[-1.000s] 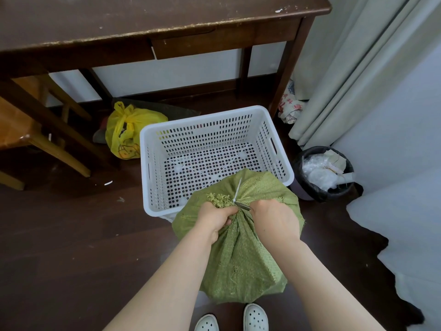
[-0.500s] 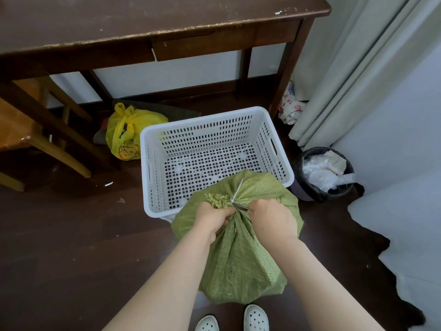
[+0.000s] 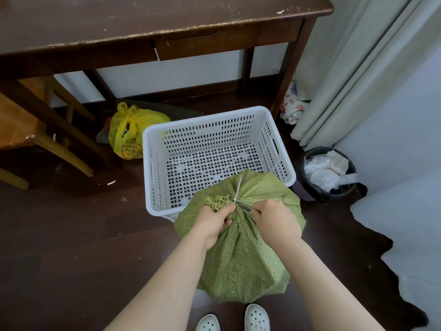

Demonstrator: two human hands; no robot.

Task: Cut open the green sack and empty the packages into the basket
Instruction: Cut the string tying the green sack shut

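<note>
Shoes (image 3: 257,317), white and with small holes, stand nearest at the bottom edge, and just beyond them the green sack (image 3: 241,254) stands on the dark floor, its top leaning against the near rim of the white basket (image 3: 269,130). The left hand (image 3: 213,223) is closed around the gathered neck of the sack, below the frayed tuft. The right hand (image 3: 276,222) is closed on a small blade (image 3: 244,206), whose tip touches the white tie (image 3: 237,191) that binds the neck. Compared with one second ago, almost nothing has changed: both hands have kept the same grip and the blade is at the same place on the tie. The tie looks uncut, so I judge that the cutting is in progress and the sack is not yet open. No packages can be seen, and the basket is empty. Behind the basket lies a knotted yellow bag (image 3: 130,134) with a print which I cannot read. To the right is a black bin (image 3: 324,174) with white plastic and paper inside. Farther, by the curtain (image 3: 353,68), a crumpled bag (image 3: 292,108) shows red characters, too small to read. The dark wooden table (image 3: 143,22) is farthest.
</note>
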